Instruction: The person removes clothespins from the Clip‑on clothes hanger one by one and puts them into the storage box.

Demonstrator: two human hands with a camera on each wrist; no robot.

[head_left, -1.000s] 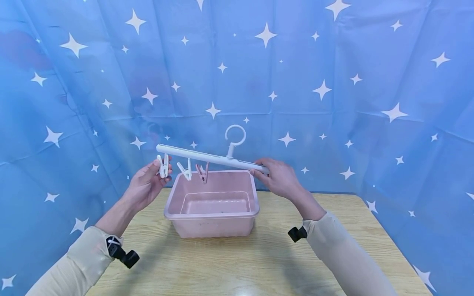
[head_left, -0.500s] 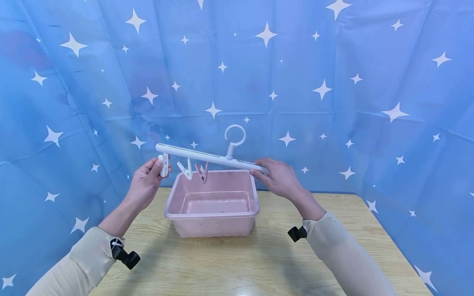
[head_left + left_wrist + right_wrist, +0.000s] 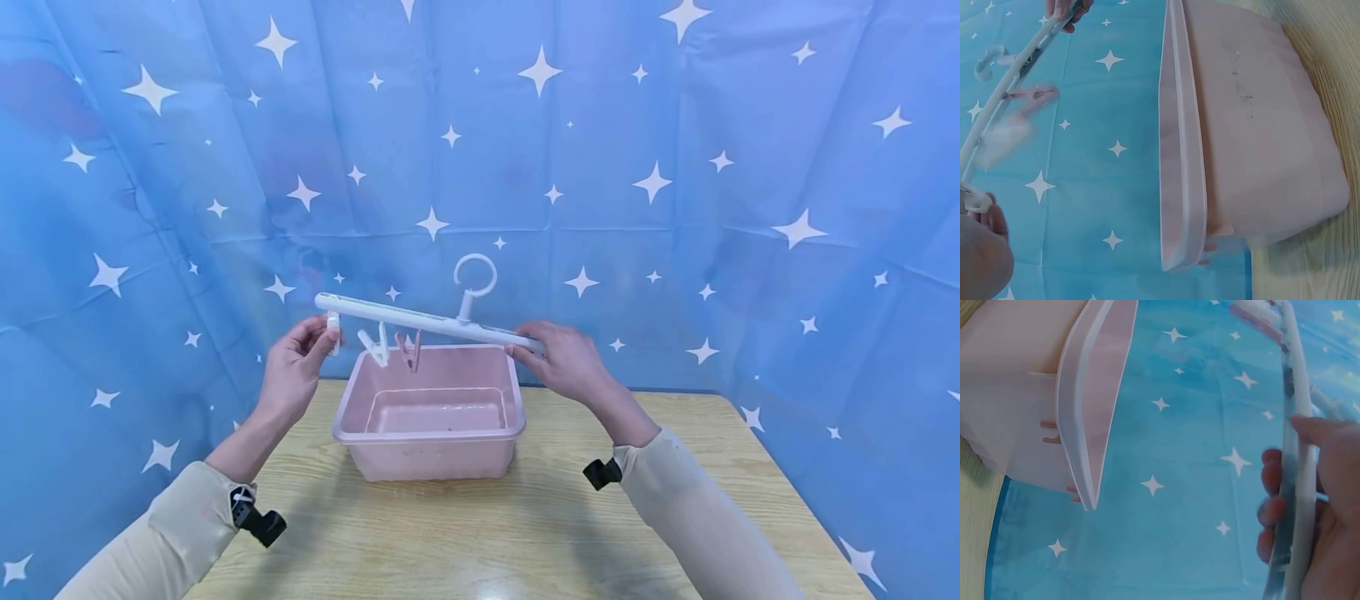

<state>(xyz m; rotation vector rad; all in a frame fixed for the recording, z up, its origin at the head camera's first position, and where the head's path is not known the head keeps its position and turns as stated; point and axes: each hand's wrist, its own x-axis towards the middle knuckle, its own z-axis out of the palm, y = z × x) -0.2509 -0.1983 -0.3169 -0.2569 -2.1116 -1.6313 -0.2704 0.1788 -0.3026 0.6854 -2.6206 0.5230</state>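
A white bar hanger (image 3: 405,316) with a round hook (image 3: 493,271) on top is held in the air, its left end tilted up. My right hand (image 3: 566,358) grips the bar's right end, fingers wrapped round it in the right wrist view. At the other end, my left hand (image 3: 288,371) pinches a white clip (image 3: 333,333) just under the bar. Between the hands, another white clip (image 3: 377,345) and a pink clip (image 3: 409,350) hang from the bar. In the left wrist view the held clip is mostly hidden by the hand, and the hanging clips look blurred.
Below the hanger a pink plastic basin (image 3: 429,436) stands on a light wooden table (image 3: 420,542). A blue curtain (image 3: 510,167) with white stars surrounds the table at the back and both sides.
My left hand has turned, and the clip it pinches, seen earlier spread in a V, now shows as a narrow strip. The right hand and hanger have hardly moved.
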